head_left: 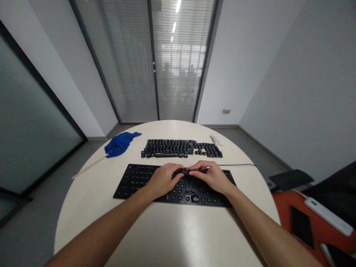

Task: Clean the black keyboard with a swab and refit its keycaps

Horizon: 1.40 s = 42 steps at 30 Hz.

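A black keyboard base [130,181], stripped of most keycaps, lies on the round table with rows of key stems showing. My left hand [164,180] rests over its middle, thumb and fingers pinched at a small black piece [185,171] that looks like a keycap. Facing it, my right hand [213,176] is closed around a slim dark tool [205,168] with a shiny metal end; its tip meets the small piece between the two hands. The fingers cover part of both. Beyond the base, many loose black keycaps [169,147] are laid out in keyboard order, with a gap toward the right.
A blue cloth [119,144] with a pale stick [89,167] lies at the left. Crumpled white tissue [216,139] sits at the back right of the table [178,237]. A thin cable [236,164] runs right. An orange chair seat [289,200] beside the table holds a phone [302,227] and a white power strip [328,215].
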### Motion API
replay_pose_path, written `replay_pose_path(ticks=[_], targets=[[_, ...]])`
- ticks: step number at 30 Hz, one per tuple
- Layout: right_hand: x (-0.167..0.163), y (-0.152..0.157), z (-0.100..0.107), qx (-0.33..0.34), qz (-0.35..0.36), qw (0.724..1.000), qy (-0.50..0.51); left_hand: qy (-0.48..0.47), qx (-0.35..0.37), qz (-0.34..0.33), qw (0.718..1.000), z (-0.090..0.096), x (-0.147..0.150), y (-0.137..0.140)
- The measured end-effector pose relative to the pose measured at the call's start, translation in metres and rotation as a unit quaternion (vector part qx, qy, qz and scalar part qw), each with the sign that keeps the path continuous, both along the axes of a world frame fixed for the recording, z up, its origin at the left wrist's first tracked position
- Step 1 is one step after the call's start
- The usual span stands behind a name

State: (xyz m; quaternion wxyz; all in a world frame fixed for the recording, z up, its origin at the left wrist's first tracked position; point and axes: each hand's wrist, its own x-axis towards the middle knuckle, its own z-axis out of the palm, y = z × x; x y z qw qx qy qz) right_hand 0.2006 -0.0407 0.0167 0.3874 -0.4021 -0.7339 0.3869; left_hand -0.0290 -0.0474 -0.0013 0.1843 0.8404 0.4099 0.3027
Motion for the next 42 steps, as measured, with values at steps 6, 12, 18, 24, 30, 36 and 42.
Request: replay_pose_path(ticks=[6, 12, 18, 24, 30, 36, 42], targets=[[0.001, -0.001, 0.000, 0.002, 0.034, 0.999, -0.035, -0.074, -0.065, -0.011, 0.995, 0.002, 0.001, 0.002], [0.004, 0.001, 0.000, -0.030, 0.091, 0.995, -0.010, -0.158, -0.133, -0.026, 0.978, 0.003, -0.004, 0.012], [0.016, 0.002, 0.003, -0.012, 0.073, 0.996, -0.040, -0.187, -0.145, -0.021, 0.971, -0.002, -0.009, 0.019], [0.029, 0.008, 0.009, 0.014, 0.030, 0.997, -0.068, -0.046, -0.033, -0.052, 0.997, 0.000, -0.012, 0.015], [0.038, 0.012, 0.009, 0.033, -0.009, 0.996, -0.085, 0.072, 0.036, 0.017, 0.997, 0.006, -0.016, 0.012], [0.043, 0.012, 0.012, 0.022, -0.010, 0.996, -0.088, 0.110, 0.041, 0.036, 0.992, 0.014, -0.016, 0.011], [0.048, 0.012, 0.012, 0.020, 0.004, 0.996, -0.089, 0.064, 0.034, 0.037, 0.997, 0.018, -0.001, 0.014]])
